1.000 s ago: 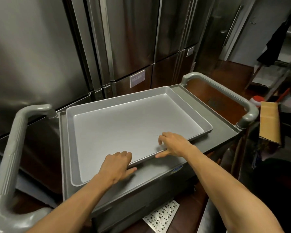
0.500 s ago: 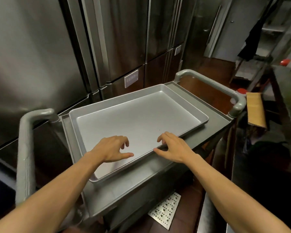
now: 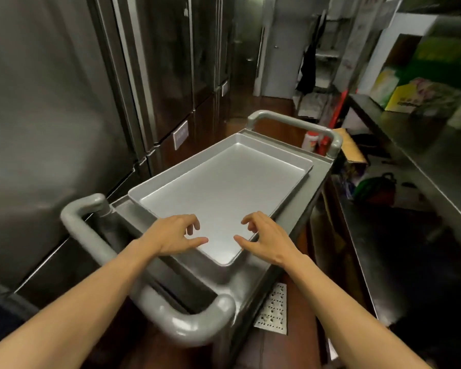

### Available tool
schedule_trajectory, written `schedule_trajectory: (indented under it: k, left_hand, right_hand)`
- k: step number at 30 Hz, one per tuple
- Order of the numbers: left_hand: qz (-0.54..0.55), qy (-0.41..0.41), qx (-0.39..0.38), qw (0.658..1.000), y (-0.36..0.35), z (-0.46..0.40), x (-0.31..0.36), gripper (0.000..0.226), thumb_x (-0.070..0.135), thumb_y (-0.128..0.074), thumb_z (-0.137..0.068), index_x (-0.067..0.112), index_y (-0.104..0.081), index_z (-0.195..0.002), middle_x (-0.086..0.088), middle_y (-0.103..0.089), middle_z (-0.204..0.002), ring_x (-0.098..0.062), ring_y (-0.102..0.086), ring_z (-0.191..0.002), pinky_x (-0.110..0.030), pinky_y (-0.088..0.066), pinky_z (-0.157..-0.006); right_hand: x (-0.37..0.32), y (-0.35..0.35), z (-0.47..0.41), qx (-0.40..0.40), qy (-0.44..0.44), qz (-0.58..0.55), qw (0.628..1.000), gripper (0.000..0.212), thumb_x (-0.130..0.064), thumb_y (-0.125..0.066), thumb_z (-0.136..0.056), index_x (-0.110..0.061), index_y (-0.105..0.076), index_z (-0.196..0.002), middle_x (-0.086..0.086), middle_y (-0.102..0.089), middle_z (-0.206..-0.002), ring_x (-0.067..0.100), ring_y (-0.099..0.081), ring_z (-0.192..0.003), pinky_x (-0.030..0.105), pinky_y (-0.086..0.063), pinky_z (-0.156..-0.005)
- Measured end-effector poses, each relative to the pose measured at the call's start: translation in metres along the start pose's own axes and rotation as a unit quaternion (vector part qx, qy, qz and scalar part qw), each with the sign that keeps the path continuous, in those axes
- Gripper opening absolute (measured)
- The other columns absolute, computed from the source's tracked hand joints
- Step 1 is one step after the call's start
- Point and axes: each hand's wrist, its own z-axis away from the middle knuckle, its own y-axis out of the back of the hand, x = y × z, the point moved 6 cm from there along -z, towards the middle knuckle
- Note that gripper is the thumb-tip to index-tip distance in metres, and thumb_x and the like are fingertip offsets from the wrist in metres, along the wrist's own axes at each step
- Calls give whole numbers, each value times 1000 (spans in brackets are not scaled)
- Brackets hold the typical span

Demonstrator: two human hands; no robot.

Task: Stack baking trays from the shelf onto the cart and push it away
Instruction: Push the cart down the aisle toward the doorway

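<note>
An empty silver baking tray (image 3: 224,187) lies flat on the top of a grey cart (image 3: 253,272). The cart has a thick grey handle at its near end (image 3: 133,286) and another at its far end (image 3: 298,125). My left hand (image 3: 176,235) hovers over the tray's near left corner, fingers curled and apart, holding nothing. My right hand (image 3: 261,235) hangs over the tray's near right edge in the same loose pose, also holding nothing. Both hands are just above the tray, not gripping it.
Tall stainless fridge doors (image 3: 64,115) run close along the cart's left side. A steel counter (image 3: 423,182) with boxes (image 3: 421,97) lines the right. A perforated floor drain plate (image 3: 273,312) lies beside the cart. A cardboard box (image 3: 353,150) and bottles stand past the far handle.
Both hands have lifted off the tray's near edge and drawn back slightly with fingers curled. My view has swung so the cart now points down the aisle.
</note>
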Motion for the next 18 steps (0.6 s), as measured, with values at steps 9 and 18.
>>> schedule_trajectory:
  k: [9, 18]
  left_hand:
    - [-61, 4, -59, 996, 17, 104, -69, 60, 74, -25, -85, 26, -52, -60, 6, -59, -60, -18, -58, -64, -38, -48, -70]
    - [-267, -136, -89, 950, -1, 120, -33, 65, 24, -37, -99, 33, 6, -147, -9, -62, -101, -31, -62, -87, -40, -37, -67]
  right_hand:
    - [-117, -40, 49, -18, -48, 32, 998, 47, -59, -57, -82, -27, -48, -115, -6, -54, -100, 10, -52, -86, 31, -50, -75]
    - [-169, -55, 78, -36, -55, 61, 996, 60, -65, -60, -75, -27, -46, -118, -5, -52, -108, 10, -50, -94, 34, -50, -81]
